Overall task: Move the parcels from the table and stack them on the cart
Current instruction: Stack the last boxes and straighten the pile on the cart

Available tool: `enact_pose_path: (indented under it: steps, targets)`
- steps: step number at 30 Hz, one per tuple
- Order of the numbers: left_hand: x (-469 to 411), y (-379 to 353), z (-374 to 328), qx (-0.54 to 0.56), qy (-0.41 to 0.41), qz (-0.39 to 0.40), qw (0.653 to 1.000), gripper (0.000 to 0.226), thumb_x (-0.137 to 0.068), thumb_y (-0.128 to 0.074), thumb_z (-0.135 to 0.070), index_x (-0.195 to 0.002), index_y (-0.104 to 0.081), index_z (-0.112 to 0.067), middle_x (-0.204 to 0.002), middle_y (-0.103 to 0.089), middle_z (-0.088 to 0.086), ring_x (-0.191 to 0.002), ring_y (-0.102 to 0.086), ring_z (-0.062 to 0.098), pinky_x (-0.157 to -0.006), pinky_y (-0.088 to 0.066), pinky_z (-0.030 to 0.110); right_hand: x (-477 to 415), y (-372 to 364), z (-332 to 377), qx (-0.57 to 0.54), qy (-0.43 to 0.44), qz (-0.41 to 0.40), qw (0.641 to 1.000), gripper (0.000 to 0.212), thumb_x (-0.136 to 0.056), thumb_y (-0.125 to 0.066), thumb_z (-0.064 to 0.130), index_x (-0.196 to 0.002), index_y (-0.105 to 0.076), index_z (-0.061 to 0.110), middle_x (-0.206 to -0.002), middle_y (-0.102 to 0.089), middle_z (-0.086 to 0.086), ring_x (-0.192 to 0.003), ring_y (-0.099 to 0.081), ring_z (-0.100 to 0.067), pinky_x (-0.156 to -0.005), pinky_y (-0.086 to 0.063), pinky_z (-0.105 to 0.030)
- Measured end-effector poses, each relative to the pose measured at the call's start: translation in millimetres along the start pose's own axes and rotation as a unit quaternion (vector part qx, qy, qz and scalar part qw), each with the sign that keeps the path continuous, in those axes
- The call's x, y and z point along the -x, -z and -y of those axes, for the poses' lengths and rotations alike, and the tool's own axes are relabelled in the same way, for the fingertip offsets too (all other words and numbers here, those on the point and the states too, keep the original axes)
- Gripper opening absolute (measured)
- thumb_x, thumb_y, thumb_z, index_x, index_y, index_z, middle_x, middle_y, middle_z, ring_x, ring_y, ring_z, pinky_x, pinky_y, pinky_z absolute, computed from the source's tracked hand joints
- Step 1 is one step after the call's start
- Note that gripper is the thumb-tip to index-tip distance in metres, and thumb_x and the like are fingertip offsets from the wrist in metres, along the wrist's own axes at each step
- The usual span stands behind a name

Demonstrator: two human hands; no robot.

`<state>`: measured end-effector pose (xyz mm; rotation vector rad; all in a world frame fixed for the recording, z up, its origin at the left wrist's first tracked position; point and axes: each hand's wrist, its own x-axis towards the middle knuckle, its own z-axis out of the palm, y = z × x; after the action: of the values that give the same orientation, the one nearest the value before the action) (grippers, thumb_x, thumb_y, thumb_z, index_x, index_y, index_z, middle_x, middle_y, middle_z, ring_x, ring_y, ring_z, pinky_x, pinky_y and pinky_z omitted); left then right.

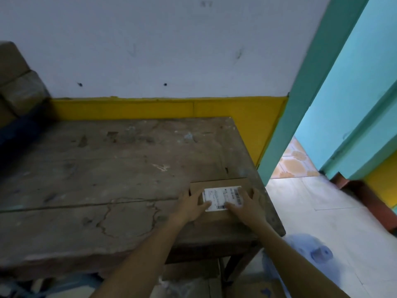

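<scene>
1. Flat cardboard parcel (218, 217) is lying flat on the worn wooden table (107, 179), at the tabletop's 4 o'clock corner, close to its right and front edges.
2. White shipping label (222, 197) is sitting face up on the parcel. Barcodes are showing, but the text is too blurred to read.
3. Left hand (191, 206) is resting on the parcel's 9 o'clock side. Its fingers are spread and reaching the left edge, and its thumb is touching the label.
4. Right hand (247, 205) is resting on the parcel's 3 o'clock side. Its fingers are spread toward the right edge, and its thumb is touching the label's lower edge.
5. Both palms are lying on top of the parcel, neither hand pinching anything.
6. Stacked brown parcels (19, 82) are showing at 10 o'clock in the view, against the white wall, past the table's far left end.
7. Blue plastic bag (311, 250) is lying on the tiled floor at 5 o'clock, just beside the table's corner.
8. Cardboard pieces (193, 274) are lying under the table at 6 o'clock.
9. Teal door frame (300, 104) is standing at 2 o'clock, and a yellow wall band (150, 108) is running behind the table at 12 o'clock.
</scene>
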<state>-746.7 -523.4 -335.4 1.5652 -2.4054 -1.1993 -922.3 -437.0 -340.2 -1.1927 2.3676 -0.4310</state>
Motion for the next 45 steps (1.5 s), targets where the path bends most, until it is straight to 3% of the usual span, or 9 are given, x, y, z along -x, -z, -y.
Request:
enact_pose_path:
  steps: [7, 12, 17, 19, 23, 27, 31, 36, 45]
  targets:
    - [-3.3, -6.1, -1.7, 0.001, 0.030, -0.010, 0.999, 0.070, -0.088, -0.051, -0.054, -0.147, -0.017, -0.035, -0.156, -0.010, 0.016, -0.144, 0.002, 0.038, -0.114, -0.014, 0.052, -0.4, 1.5, 3.7, -0.047, -0.028, 0.005, 0.999, 0.082, -0.078, -0.058, 0.064, -0.145, -0.021, 0.034, -0.155, -0.011, -0.010, -0.142, -0.013, -0.034, -0.114, -0.020, -0.051]
    - [1.9, 1.0, -6.6, 0.062, 0.025, -0.060, 0.996, 0.072, -0.087, -0.056, -0.050, -0.147, -0.022, -0.029, -0.154, -0.021, 0.011, -0.141, -0.020, 0.034, -0.112, -0.027, 0.052, -0.8, 12.2, 19.1, -0.029, -0.007, 0.013, 0.999, 0.083, -0.077, -0.058, 0.064, -0.145, -0.021, 0.033, -0.154, -0.015, -0.010, -0.140, -0.017, -0.035, -0.113, -0.022, -0.051]
    - [6.4, 30.3, -11.8, 0.116, 0.035, -0.111, 0.986, 0.074, -0.086, -0.056, -0.051, -0.147, -0.024, -0.024, -0.150, -0.028, 0.013, -0.130, -0.042, 0.028, -0.107, -0.039, 0.041, -2.0, 31.7, 50.3, 0.005, 0.038, -0.012, 0.999, 0.083, -0.077, -0.058, 0.065, -0.145, -0.021, 0.036, -0.153, -0.007, -0.012, -0.140, -0.011, -0.038, -0.112, -0.023, -0.050]
    - [11.7, 47.0, -11.7, 0.129, 0.031, -0.141, 0.981, 0.072, -0.086, -0.056, -0.050, -0.147, -0.027, -0.025, -0.152, -0.020, 0.013, -0.131, -0.041, 0.028, -0.107, -0.038, 0.039, -0.9, 38.4, 63.6, 0.009, 0.066, -0.018, 0.998, 0.084, -0.076, -0.057, 0.066, -0.145, -0.020, 0.036, -0.153, -0.007, -0.012, -0.140, -0.012, -0.038, -0.111, -0.024, -0.049]
    - [30.5, 83.5, -6.1, 0.126, 0.014, -0.208, 0.970, 0.067, -0.087, -0.058, -0.045, -0.144, -0.033, -0.020, -0.151, -0.014, 0.013, -0.141, -0.018, 0.029, -0.113, -0.023, 0.036, 6.7, 45.6, 94.1, -0.013, 0.113, -0.044, 0.993, 0.082, -0.077, -0.056, 0.066, -0.146, -0.021, 0.036, -0.151, -0.010, -0.011, -0.138, -0.015, -0.034, -0.108, -0.027, -0.046]
    - [56.7, 123.2, 5.8, 0.140, 0.014, -0.245, 0.959, 0.062, -0.087, -0.060, -0.042, -0.140, -0.039, -0.019, -0.145, -0.024, 0.013, -0.137, -0.027, 0.027, -0.110, -0.026, 0.029, 23.1, 43.0, 134.4, -0.043, 0.142, -0.041, 0.988, 0.082, -0.078, -0.059, 0.062, -0.146, -0.024, 0.034, -0.149, -0.010, -0.010, -0.138, -0.016, -0.032, -0.105, -0.031, -0.045]
    - [98.3, 162.5, 31.9, 0.138, -0.003, -0.280, 0.950, 0.057, -0.086, -0.061, -0.040, -0.136, -0.043, -0.019, -0.141, -0.029, 0.012, -0.136, -0.027, 0.027, -0.107, -0.027, 0.027, 55.4, 32.0, 182.7, -0.073, 0.174, -0.059, 0.980, 0.082, -0.078, -0.060, 0.061, -0.146, -0.026, 0.031, -0.147, -0.012, -0.009, -0.135, -0.020, -0.029, -0.101, -0.035, -0.042]
    - [167.6, 207.2, 89.5, 0.134, 0.010, -0.307, 0.942, 0.065, -0.086, -0.060, -0.043, -0.142, -0.035, -0.020, -0.148, -0.021, 0.011, -0.137, -0.028, 0.026, -0.110, -0.026, 0.031, 116.0, 2.6, 251.8, -0.089, 0.230, -0.078, 0.966, 0.080, -0.078, -0.061, 0.059, -0.145, -0.029, 0.031, -0.150, -0.012, -0.008, -0.138, -0.015, -0.028, -0.105, -0.031, -0.044]
    - [267.0, 286.6, 191.9, 0.116, 0.020, -0.341, 0.933, 0.067, -0.085, -0.060, -0.045, -0.143, -0.034, -0.023, -0.153, -0.016, 0.009, -0.140, -0.024, 0.026, -0.112, -0.024, 0.035, 202.8, -55.7, 369.6, -0.090, 0.251, -0.063, 0.962, 0.079, -0.079, -0.060, 0.060, -0.145, -0.029, 0.031, -0.149, -0.015, -0.011, -0.137, -0.017, -0.030, -0.108, -0.027, -0.044]
